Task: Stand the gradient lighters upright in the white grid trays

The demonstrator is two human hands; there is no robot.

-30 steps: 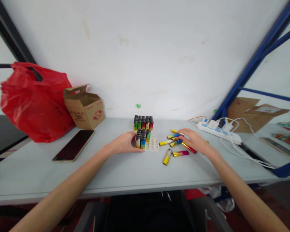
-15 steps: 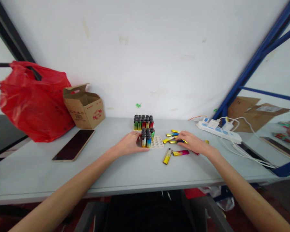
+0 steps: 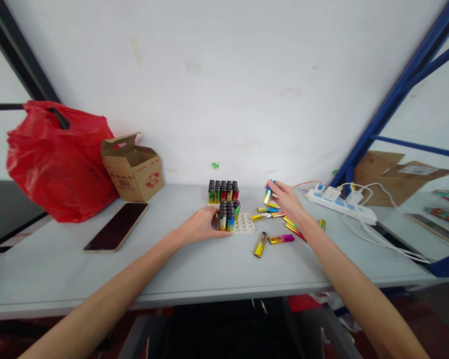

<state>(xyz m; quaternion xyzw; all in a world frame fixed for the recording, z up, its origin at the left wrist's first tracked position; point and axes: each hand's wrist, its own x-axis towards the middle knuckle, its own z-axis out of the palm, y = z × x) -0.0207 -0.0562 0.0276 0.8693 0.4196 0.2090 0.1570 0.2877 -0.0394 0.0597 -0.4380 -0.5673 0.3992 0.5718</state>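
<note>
My left hand (image 3: 202,223) grips the left side of a white tray (image 3: 248,228) with round holes, thumb in front and fingers behind. Upright lighters with black tops (image 3: 226,222) fill the tray's left part; the right part shows bare holes. My right hand (image 3: 287,198), raised over the loose pile, pinches a blue-and-gold lighter (image 3: 268,193), held tilted. Below it lie several shiny lighters in gold, red and blue. A gold lighter (image 3: 260,244) and a pink-and-gold one (image 3: 282,239) rest nearer the table's front. A second block of upright lighters (image 3: 223,192) stands behind the tray.
On the left are a phone (image 3: 116,227), an open cardboard box (image 3: 133,169) and a red plastic bag (image 3: 60,162). A white power strip (image 3: 342,206) with plugs and cables lies at right, beside a blue metal frame (image 3: 389,102). Part of another person's hand shows at the far right edge.
My right hand has lifted up and slightly left from the pile, with a blue-and-gold lighter now in its fingers. My left hand stays at the tray.
</note>
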